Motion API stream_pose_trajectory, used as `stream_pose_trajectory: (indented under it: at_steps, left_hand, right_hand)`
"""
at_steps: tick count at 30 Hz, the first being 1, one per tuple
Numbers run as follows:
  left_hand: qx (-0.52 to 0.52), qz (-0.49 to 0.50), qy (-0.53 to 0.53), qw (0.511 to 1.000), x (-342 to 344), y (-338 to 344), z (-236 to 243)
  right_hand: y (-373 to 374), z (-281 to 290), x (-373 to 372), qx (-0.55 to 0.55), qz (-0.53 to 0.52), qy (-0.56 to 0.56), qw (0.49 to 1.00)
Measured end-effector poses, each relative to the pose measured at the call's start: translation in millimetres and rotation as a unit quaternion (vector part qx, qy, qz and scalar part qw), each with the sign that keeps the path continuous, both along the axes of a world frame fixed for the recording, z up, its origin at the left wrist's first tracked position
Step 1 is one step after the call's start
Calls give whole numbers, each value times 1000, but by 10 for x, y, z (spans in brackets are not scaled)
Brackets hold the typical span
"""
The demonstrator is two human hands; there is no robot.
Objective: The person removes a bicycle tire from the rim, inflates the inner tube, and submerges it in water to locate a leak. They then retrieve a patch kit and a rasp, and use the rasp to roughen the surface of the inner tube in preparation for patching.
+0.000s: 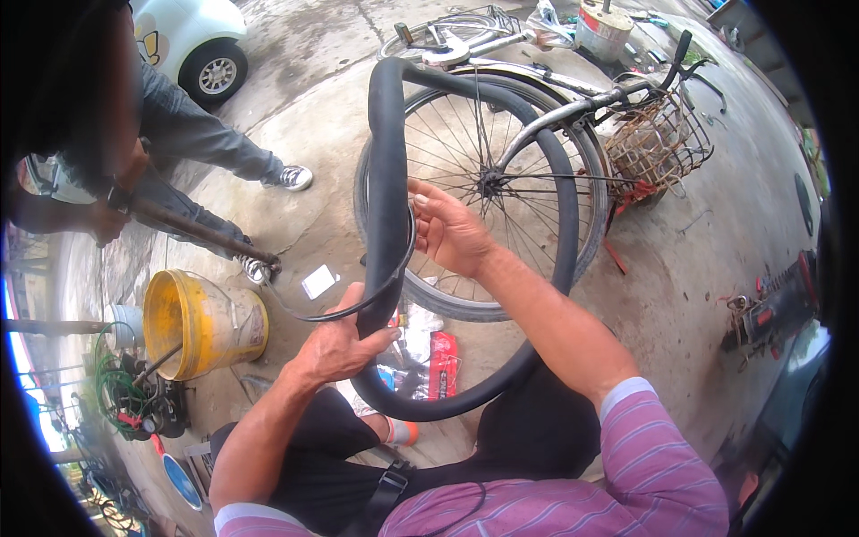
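A black bicycle inner tube, puffed up with air, rises in a big loop in front of me. My left hand wraps round its lower left part, with the thumb on the near side. On the tube's inner side my right hand has its fingers curled at the end of a thin black hose; what lies under the fingertips is hidden. The hose passes across the tube to a rusty brown pipe, which another person's hands grip at the left.
Behind the loop a bicycle wheel belongs to a bicycle lying over, with a wire basket. A yellow bucket stands at the left, by a small compressor. Packets lie below the tube. A toolbox is at the right.
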State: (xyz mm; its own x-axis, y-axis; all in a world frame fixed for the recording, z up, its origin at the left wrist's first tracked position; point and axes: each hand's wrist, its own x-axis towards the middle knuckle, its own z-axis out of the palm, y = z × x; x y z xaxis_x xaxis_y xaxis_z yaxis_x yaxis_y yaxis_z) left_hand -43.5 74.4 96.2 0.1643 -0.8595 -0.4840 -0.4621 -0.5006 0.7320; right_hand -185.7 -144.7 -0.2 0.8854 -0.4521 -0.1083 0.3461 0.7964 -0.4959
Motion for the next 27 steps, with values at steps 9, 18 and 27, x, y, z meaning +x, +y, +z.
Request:
stream_pose_trajectory:
  at_steps: [9,18,27]
  left_hand:
    - [25,-108,4,994,-123,-34,24]
    - [-11,-51,40,998,-62,16,34]
    - [-57,161,18,985,31,-256,41]
  right_hand:
    - [-99,-117,27,-54,28,57,997]
    - [-166,-28,-28,-57,49,-12,997]
    - [277,-213,129,-325,-45,284,901]
